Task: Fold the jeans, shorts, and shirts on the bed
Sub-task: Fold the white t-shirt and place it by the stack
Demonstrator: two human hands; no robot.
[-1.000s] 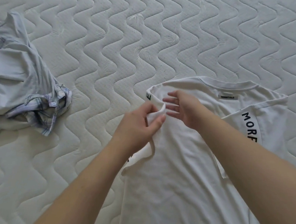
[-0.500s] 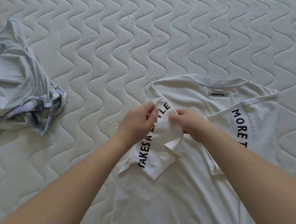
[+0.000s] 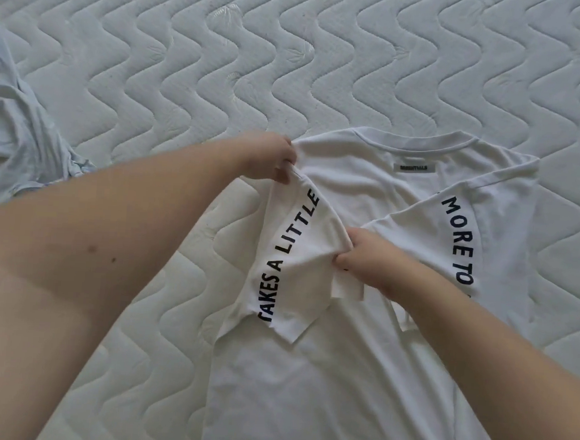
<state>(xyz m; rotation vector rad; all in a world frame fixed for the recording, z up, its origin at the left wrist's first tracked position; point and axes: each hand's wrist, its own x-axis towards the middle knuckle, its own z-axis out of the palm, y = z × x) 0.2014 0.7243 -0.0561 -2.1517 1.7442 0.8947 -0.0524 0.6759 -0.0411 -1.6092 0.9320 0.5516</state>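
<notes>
I see the bed (image 3: pixel 326 67), a pale quilted mattress stitched in wavy lines, filling the view. On it lies the white cotton T-shirt (image 3: pixel 322 376), back side up, collar at the far end, a small label just under the collar. Left of the T-shirt, at the edge of view, sits a crumpled pale blue garment (image 3: pixel 16 139), partly hidden behind my left forearm. Both sleeves are turned in over the T-shirt's body: the right sleeve (image 3: pixel 469 239) reads "MORE TO", the left sleeve (image 3: pixel 293 254) reads "TAKES A LITTLE". My left hand (image 3: pixel 269 158) grips the T-shirt's left shoulder corner, fingers curled round the cloth. My right hand (image 3: pixel 368 259) sits mid-chest on the T-shirt, fingers curled, pinching the inner edge of the left sleeve.
</notes>
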